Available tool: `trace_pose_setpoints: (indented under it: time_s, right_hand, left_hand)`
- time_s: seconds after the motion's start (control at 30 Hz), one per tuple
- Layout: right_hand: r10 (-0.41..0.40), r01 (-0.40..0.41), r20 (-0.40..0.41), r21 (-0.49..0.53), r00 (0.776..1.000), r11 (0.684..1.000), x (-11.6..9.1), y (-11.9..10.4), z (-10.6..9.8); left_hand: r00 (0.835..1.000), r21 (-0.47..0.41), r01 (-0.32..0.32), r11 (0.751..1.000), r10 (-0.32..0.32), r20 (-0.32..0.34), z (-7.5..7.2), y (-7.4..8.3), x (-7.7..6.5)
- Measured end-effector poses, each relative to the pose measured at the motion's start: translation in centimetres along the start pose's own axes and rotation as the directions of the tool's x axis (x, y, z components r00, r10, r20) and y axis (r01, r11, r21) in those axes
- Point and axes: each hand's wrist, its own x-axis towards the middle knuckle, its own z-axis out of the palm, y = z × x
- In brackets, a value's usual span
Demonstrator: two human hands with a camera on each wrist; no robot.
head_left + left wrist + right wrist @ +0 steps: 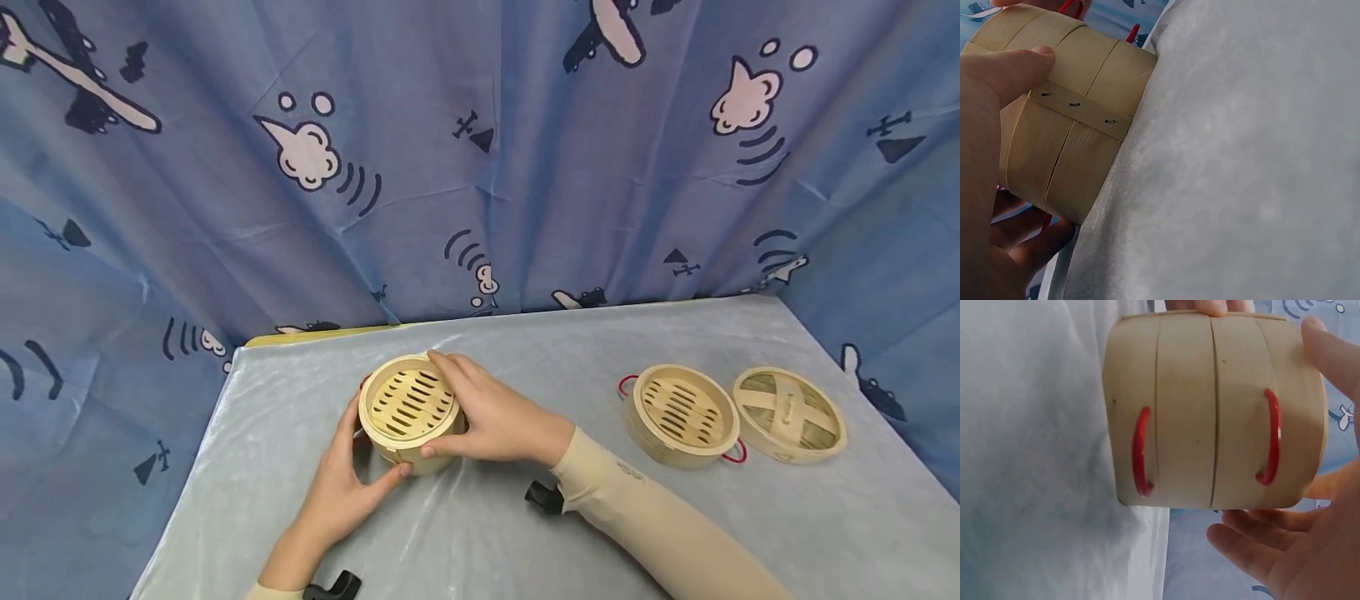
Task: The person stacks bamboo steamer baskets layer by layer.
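Observation:
Two bamboo steamer baskets stand stacked at the left of the table, the slatted floor of the upper steamer basket facing up in the head view. The lower steamer basket sits beneath it, and each tier shows a red loop handle in the right wrist view. My left hand grips the stack from the left, thumb in front and fingers round the far side. From the right, my right hand holds the upper basket, with its thumb on the front wall and fingers at the back rim.
At the right of the table stands another steamer basket with red handles. Beside it lies a round woven bamboo lid with a strap handle. A pale cloth covers the table, and a blue patterned curtain hangs behind.

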Motion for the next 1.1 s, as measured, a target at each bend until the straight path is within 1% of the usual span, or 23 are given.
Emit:
trace_pose_setpoints:
  time_s: [0.3, 0.47, 0.7, 0.83, 0.93, 1.1]
  right_hand:
    - [0.013, -0.012, -0.006, 0.024, 1.0, 1.0, -1.3, 0.4, -1.8]
    - [0.021, -0.02, -0.021, 0.034, 1.0, 0.999, -2.9, 0.9, -2.7]
    - [0.064, -0.067, -0.08, -0.038, 0.995, 0.997, -6.2, 2.0, -4.0]
    - [0.078, -0.089, -0.125, -0.086, 0.989, 0.992, -7.8, 2.8, -5.0]
    - [0.099, -0.116, -0.15, -0.112, 0.984, 0.987, -9.0, 3.4, -5.7]
    - [0.154, -0.182, -0.183, -0.148, 0.971, 0.972, -11.0, 4.1, -6.7]
  left_hand:
    - [1.0, 0.019, 0.007, 1.0, -0.007, 0.011, 0.2, 0.5, -0.2]
    - [1.0, 0.018, 0.01, 1.0, -0.01, -0.006, 0.3, 0.3, -0.3]
    - [0.998, 0.005, 0.004, 1.0, -0.003, -0.056, 0.7, 0.3, -0.5]
    - [0.997, 0.004, -0.023, 1.0, 0.023, -0.072, 0.7, 0.5, -0.4]
    - [0.996, 0.002, -0.038, 0.999, 0.038, -0.076, 0.7, 0.5, -0.3]
    - [0.998, 0.003, -0.026, 1.0, 0.026, -0.058, 0.6, 0.4, -0.3]
